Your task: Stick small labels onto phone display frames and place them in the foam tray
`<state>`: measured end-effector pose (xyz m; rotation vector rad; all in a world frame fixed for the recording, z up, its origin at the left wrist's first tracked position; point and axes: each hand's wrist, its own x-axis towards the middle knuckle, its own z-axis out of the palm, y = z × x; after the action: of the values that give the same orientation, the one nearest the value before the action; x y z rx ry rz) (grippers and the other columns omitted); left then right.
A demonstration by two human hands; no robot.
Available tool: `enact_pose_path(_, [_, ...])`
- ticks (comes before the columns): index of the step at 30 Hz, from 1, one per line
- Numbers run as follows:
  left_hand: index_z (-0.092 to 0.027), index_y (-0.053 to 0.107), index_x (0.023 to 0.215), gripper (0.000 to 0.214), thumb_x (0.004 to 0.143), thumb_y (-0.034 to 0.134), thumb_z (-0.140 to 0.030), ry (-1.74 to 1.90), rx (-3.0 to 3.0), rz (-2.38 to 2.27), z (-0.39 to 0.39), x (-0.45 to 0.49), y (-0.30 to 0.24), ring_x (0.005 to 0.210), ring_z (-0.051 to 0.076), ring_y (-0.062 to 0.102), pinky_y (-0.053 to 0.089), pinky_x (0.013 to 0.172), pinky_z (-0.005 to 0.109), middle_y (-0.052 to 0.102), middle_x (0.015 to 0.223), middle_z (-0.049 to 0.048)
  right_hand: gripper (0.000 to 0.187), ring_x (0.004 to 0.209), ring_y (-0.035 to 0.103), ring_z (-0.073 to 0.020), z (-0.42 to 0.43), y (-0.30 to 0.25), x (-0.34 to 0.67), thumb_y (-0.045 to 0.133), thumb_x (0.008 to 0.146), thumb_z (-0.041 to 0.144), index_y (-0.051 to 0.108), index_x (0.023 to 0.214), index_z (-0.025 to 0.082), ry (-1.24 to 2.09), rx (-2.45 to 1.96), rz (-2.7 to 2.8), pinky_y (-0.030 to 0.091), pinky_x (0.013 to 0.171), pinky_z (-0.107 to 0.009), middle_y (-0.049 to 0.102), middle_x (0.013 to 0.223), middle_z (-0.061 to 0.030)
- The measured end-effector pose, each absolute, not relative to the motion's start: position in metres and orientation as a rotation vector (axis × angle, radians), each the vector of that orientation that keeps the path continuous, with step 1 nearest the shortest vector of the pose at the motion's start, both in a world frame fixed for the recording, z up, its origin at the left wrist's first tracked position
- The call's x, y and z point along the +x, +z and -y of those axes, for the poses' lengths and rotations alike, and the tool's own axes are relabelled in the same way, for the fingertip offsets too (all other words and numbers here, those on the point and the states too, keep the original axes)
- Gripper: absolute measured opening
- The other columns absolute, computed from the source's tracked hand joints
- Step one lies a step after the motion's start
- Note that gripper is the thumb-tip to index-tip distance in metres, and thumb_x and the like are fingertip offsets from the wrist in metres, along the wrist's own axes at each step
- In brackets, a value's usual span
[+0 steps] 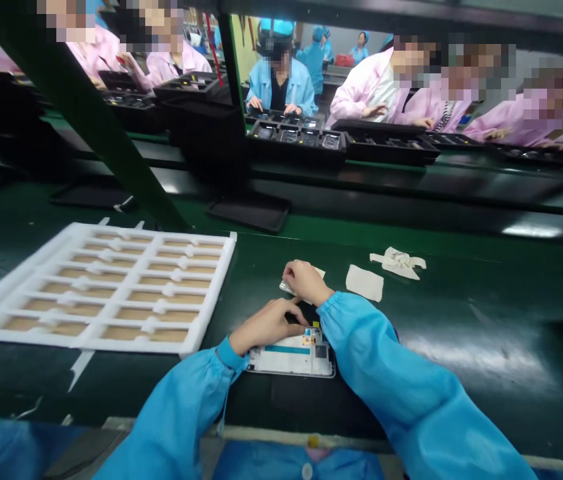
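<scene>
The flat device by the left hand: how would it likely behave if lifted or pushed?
The flat device would likely feel stiff, since its outline looks straight. Lying flat, it would probably slide rather than tip. Its uncovered inner parts suggest it may be fragile.

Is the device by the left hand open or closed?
Open: the device lies with its inside exposed, a teal strip and orange piece showing.

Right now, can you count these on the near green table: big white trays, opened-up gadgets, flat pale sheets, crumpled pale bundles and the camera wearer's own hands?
White tray: 1
Opened-up gadget: 1
Flat pale sheet: 1
Crumpled pale bundle: 1
Hands: 2, left hand and right hand
Total: 6
</scene>
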<state>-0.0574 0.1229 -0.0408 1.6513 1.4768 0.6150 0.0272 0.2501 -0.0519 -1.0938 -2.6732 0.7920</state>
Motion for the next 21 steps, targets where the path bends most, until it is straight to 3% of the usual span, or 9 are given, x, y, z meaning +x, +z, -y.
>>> enact_pose_path(5, [-0.021, 0.076, 0.088, 0.011, 0.081, 0.068, -0.016, 0.587, 1.596, -1.497, -0.124, -0.057, -0.045, 0.084, 0.018, 0.071, 0.049, 0.069, 0.022, 0.076, 0.092, -0.0009, 0.013, 0.092, 0.062, -0.0181, -0.239, -0.053, 0.034, 0.056, 0.092, 0.016, 0.069, 0.091, 0.018, 0.692, -1.026, 2.833, 0.041, 0.077, -0.025, 0.068, 0.095, -0.0062])
enact_pose_path(21, [-0.022, 0.077, 0.085, 0.01, 0.078, 0.071, -0.021, 0.5, 1.601, -1.488, -0.129, -0.059, -0.051, 0.088, 0.02, 0.07, 0.047, 0.072, 0.023, 0.077, 0.091, -0.0009, 0.021, 0.098, 0.059, -0.0246, -0.222, -0.037, 0.033, 0.044, 0.095, 0.006, 0.063, 0.104, 0.01, 0.199, -0.729, 3.211, 0.049, 0.08, -0.033, 0.062, 0.104, -0.0146])
